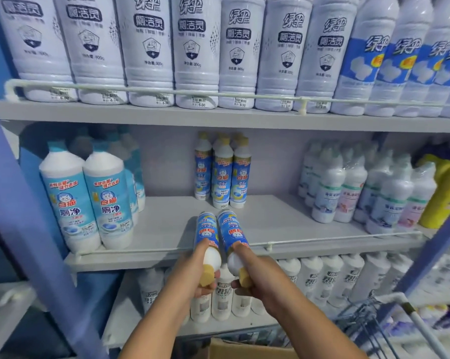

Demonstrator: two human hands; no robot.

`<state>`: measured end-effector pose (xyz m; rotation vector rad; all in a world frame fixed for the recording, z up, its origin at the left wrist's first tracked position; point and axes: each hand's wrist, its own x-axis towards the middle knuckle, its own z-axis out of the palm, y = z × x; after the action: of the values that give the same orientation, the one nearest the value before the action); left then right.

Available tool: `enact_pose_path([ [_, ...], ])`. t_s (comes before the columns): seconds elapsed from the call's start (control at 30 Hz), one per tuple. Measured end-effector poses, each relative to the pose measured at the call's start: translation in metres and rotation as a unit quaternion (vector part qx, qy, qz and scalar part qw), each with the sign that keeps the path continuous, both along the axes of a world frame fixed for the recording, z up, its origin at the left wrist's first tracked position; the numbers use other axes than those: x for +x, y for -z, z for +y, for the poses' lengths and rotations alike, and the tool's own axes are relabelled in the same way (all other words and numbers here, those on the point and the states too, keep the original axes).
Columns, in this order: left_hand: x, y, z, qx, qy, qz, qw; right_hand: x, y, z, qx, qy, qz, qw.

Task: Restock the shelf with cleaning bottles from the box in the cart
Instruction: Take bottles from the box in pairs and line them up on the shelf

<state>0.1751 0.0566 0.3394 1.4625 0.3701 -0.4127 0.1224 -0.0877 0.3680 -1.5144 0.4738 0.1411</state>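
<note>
My left hand (194,274) grips a white bottle with a blue label and a yellow cap (206,230). My right hand (255,273) grips a matching bottle (230,229). Both bottles are tilted forward, bases over the middle shelf (278,218), caps toward me, side by side above the front rail. At the back of that shelf stand several upright bottles of the same kind (222,172). The cardboard box (244,349) shows at the bottom edge, and the cart (369,322) is at the lower right.
Large blue-label bottles (86,200) stand on the left of the middle shelf, and shrink-wrapped white bottles (361,187) on the right. A white rail (309,243) runs along the shelf front. Tall white bottles fill the shelf above, and more white bottles the shelf below.
</note>
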Motion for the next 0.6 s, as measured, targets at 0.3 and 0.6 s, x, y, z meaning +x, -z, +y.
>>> enact_pose_path([
  [0.3,-0.004,-0.013,0.006,0.075,0.043,-0.099,0.991,0.009,0.003,-0.011,-0.059,-0.117,-0.083,0.988],
  [0.6,-0.01,-0.005,0.046,0.235,0.18,-0.312,0.903,0.007,0.028,-0.03,-0.133,-0.201,-0.189,0.952],
])
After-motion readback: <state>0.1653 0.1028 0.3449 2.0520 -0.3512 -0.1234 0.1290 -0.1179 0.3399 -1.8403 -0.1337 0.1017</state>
